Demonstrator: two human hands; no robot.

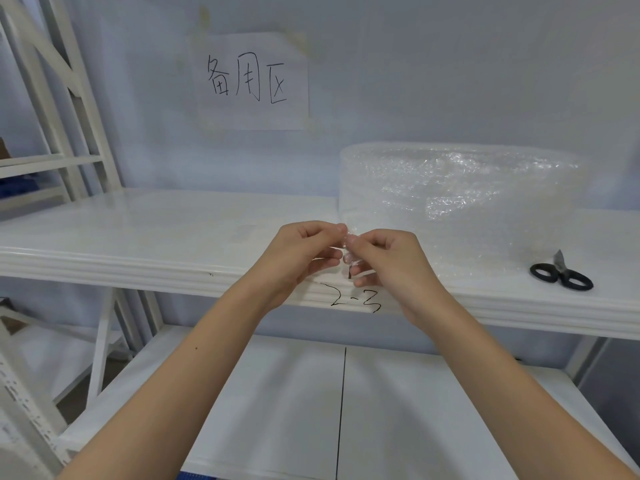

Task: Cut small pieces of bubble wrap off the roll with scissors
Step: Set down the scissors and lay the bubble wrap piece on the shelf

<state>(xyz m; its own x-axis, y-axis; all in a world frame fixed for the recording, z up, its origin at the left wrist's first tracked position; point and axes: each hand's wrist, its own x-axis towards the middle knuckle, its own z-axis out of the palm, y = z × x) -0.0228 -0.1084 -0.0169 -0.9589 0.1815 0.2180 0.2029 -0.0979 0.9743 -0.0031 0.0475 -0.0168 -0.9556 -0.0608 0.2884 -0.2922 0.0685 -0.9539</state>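
Clear bubble-wrap scrap (347, 252) is pinched between left hand (304, 252) and right hand (388, 259), held together above the shelf edge (173, 268). Scissors (561, 276) lie untouched at right; the roll (457, 199) stands behind. Slippery film may be dropped if either pinch loosens.

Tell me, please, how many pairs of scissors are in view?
1: the scissors lie on the shelf, right of the bubble wrap roll, away from both hands. Others could be hidden behind the roll.

Head camera looks forward and down, close over a white shelf (138, 237).
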